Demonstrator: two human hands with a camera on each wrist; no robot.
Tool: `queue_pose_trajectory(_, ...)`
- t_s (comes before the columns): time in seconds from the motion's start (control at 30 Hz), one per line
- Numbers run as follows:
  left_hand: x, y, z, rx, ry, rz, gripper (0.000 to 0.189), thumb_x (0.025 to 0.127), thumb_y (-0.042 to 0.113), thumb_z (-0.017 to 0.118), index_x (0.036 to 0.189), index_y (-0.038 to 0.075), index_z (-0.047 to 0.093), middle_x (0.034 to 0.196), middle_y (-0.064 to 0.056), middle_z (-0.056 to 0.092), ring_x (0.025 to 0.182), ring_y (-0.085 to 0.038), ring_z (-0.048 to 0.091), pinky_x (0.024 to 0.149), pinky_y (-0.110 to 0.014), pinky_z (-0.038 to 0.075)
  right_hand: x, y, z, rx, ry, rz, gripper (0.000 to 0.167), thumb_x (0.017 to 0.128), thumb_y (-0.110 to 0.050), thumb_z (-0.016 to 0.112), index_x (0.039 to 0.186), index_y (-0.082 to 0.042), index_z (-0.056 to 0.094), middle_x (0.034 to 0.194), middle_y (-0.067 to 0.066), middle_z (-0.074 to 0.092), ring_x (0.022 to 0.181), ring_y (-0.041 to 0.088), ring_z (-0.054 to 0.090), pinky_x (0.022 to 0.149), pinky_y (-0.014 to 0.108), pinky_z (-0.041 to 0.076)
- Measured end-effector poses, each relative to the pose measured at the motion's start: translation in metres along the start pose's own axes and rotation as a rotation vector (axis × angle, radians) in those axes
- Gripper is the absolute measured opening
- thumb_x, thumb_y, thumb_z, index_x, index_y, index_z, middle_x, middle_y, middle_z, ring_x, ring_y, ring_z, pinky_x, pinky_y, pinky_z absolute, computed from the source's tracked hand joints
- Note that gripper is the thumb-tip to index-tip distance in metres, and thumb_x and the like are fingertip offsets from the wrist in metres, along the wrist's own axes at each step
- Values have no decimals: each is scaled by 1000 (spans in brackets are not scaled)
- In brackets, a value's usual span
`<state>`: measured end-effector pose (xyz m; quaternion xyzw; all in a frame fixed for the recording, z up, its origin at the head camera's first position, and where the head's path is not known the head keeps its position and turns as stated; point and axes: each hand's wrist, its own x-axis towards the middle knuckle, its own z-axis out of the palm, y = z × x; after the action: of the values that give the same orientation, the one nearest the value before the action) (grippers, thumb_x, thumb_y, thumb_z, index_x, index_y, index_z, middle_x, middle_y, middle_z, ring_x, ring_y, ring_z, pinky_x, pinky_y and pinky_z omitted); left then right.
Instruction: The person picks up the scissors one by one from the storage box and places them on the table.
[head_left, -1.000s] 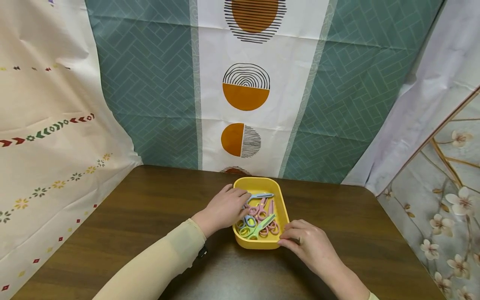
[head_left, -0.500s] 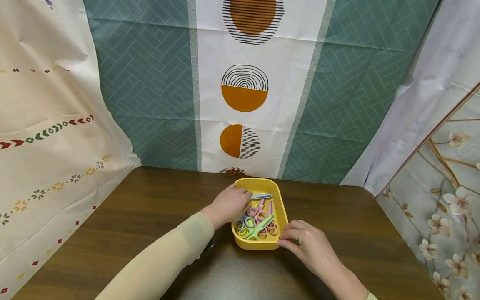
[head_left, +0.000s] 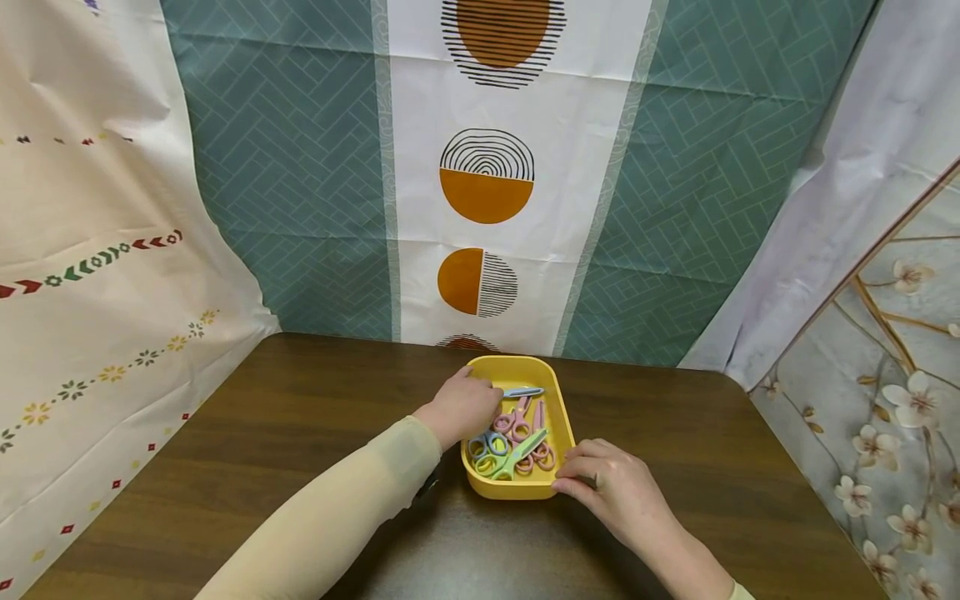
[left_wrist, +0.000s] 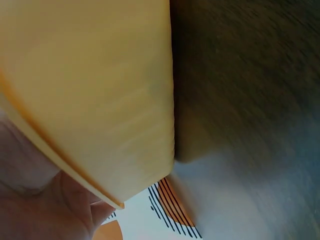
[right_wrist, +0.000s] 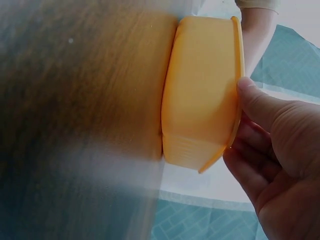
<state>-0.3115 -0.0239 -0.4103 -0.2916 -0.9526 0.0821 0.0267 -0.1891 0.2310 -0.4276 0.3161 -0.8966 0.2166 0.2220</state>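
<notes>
A yellow tray (head_left: 566,417) holds several pairs of children's scissors. In the head view, light green scissors (head_left: 517,458) lie across its near end, with pink scissors (head_left: 521,427) behind them. The blade of blue scissors (head_left: 522,392) points right near the far end. My left hand (head_left: 467,407) reaches over the tray's left side, fingers bent down at the blue scissors' hidden handles; I cannot tell whether they are pinched. My right hand (head_left: 611,483) holds the tray's near right corner, its thumb (right_wrist: 247,85) on the rim in the right wrist view.
The tray stands on a dark brown wooden table (head_left: 337,400). Patterned cloths hang behind and beside it, among them a green and white one (head_left: 315,208) along the table's back edge and a flowered one (head_left: 862,433) on the right.
My left hand has shifted slightly right over the tray and now covers the blue scissors' handles. The right hand keeps its hold on the corner.
</notes>
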Motion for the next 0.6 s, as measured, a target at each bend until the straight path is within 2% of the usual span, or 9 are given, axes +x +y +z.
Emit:
queue_pose_trajectory(0.07, 2, 2, 0, 16, -28, -5, 27, 113, 26, 60, 133, 17, 76, 121, -2, 76, 126, -22, 69, 130, -52, 29, 0, 0, 0, -1, 0, 1, 15, 82, -24, 98, 90, -27, 85, 97, -22, 71, 91, 2, 66, 80, 34, 62)
queue_pose_trajectory(0.17, 1, 5, -1, 30, -34, -8, 27, 112, 23, 61, 133, 18, 77, 122, -2, 76, 127, -21, 69, 130, -52, 30, 0, 0, 0, -5, -2, 2, 15, 82, -24, 98, 90, -27, 85, 97, -22, 70, 92, 3, 66, 80, 33, 62)
queue_pose_trajectory(0.27, 0, 7, -3, 32, -26, -6, 26, 112, 22, 62, 131, 19, 78, 121, -1, 75, 127, -21, 69, 129, -51, 32, 1, 0, 0, -4, -6, 3, 15, 83, -24, 98, 90, -26, 85, 97, -22, 71, 92, 3, 66, 80, 33, 62)
queue_pose_trajectory(0.4, -2, 8, -5, 35, -9, 3, 28, 114, 29, 61, 134, 19, 78, 124, -3, 75, 129, -22, 67, 128, -50, 34, 1, 0, -1, 0, -12, 13, 14, 83, -24, 98, 91, -24, 86, 97, -21, 71, 92, 3, 66, 81, 34, 62)
queue_pose_trajectory(0.53, -1, 8, -3, 31, 18, 3, 32, 115, 33, 60, 138, 17, 76, 125, -7, 73, 128, -25, 66, 127, -46, 36, 0, 0, 0, -1, -13, 19, 14, 83, -24, 98, 91, -25, 86, 97, -21, 70, 91, 3, 66, 80, 33, 62)
queue_pose_trajectory(0.6, -1, 8, -1, 32, 33, -5, 31, 115, 30, 60, 138, 16, 75, 124, -8, 72, 126, -25, 65, 125, -45, 37, 0, 0, 0, -1, -11, 15, 15, 83, -23, 98, 90, -26, 85, 96, -21, 70, 90, 2, 65, 79, 32, 61)
